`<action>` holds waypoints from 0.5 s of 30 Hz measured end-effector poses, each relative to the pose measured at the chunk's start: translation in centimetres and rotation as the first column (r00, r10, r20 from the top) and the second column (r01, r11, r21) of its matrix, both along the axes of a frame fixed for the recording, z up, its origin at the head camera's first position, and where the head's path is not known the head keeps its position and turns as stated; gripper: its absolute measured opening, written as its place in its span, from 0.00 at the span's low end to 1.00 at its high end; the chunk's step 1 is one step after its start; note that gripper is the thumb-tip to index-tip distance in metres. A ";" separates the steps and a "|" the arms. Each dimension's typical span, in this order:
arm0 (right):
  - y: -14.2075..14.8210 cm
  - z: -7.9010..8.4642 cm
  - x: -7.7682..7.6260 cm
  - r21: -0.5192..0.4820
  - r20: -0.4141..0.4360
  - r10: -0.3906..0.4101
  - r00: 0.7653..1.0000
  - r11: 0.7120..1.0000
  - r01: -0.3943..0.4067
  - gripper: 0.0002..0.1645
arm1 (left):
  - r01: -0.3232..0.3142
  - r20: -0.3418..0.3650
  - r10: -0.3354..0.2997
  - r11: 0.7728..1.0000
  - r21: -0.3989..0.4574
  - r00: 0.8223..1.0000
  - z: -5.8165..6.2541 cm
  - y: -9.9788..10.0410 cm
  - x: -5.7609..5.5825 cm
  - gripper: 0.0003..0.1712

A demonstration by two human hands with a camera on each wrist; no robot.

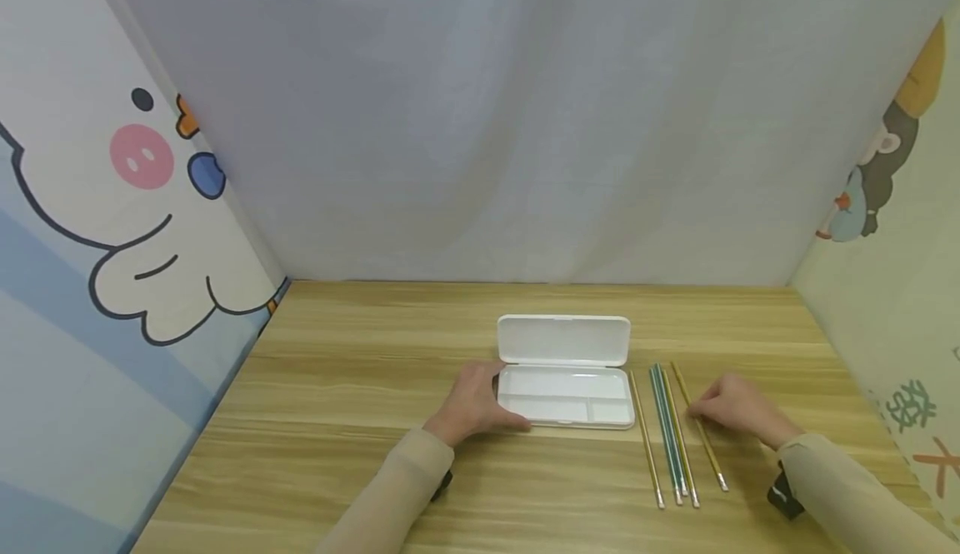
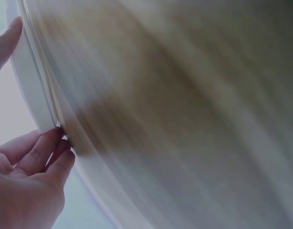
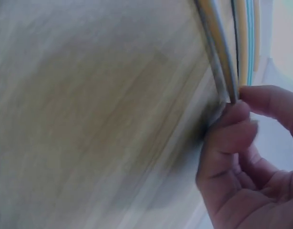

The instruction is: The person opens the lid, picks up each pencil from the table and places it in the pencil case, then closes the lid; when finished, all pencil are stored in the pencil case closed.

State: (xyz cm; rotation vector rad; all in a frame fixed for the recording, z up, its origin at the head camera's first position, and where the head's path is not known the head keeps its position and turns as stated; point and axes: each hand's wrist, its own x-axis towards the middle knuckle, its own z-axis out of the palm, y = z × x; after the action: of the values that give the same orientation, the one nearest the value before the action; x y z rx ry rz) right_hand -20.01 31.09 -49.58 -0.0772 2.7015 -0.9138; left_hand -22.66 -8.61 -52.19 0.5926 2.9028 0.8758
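Observation:
A white pencil case (image 1: 551, 411) lies on the wooden table with its lid (image 1: 564, 340) raised at the back. My left hand (image 1: 472, 404) grips its left end, thumb along the front edge and fingers at the back corner. The left wrist view shows the thumb and fingers of that hand (image 2: 39, 176) spread around the case's edge (image 2: 34, 81). To the right of the case, my right hand (image 1: 735, 408) pinches a yellow pencil (image 1: 711, 451) between thumb and fingertips. Seen from the right wrist, this pencil (image 3: 217, 33) sticks out from the pinching fingers (image 3: 232, 136).
Between the case and the right hand lie a yellow pencil (image 1: 647, 441), teal pencils (image 1: 666, 425) and another yellow pencil (image 1: 681, 450), eraser ends towards me. A pale curtain (image 1: 525, 121) stands behind the table (image 1: 360, 354). Cartoon-printed panels (image 1: 67, 171) flank it.

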 end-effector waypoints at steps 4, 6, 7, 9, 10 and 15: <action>0.4 0.1 -0.4 -0.073 0.014 -0.001 1.000 0.997 0.002 0.13 | 0.002 -0.001 -0.002 1.000 0.006 1.000 0.0 0.0 0.0 0.53; 0.6 0.3 -0.5 -0.106 0.024 -0.003 1.000 0.994 0.005 0.13 | 0.003 -0.005 -0.003 1.000 0.008 1.000 -0.1 0.0 0.0 0.53; 0.6 0.4 -0.6 -0.124 0.033 -0.010 0.999 0.992 0.014 0.13 | 0.003 -0.004 -0.003 1.000 0.008 1.000 -0.1 0.0 0.0 0.53; 0.7 0.7 -0.7 -0.160 0.053 -0.012 0.999 0.987 0.020 0.13 | 0.006 -0.009 -0.006 1.000 0.014 1.000 -0.2 0.0 -0.1 0.53; 0.7 0.8 -0.7 -0.178 0.059 -0.014 0.998 0.984 0.025 0.13 | 0.008 -0.011 -0.008 1.000 0.017 1.000 -0.2 -0.1 -0.1 0.53; 0.4 1.7 -0.8 -0.239 0.084 -0.042 0.996 0.969 0.061 0.15 | 0.009 -0.014 -0.009 1.000 0.022 1.000 -0.4 -0.1 -0.1 0.53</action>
State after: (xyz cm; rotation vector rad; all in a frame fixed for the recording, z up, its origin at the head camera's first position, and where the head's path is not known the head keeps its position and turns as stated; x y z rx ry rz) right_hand -20.81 31.54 -47.93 -0.0209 2.5193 -1.2319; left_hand -22.75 -8.71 -52.54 0.6155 2.9037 0.9068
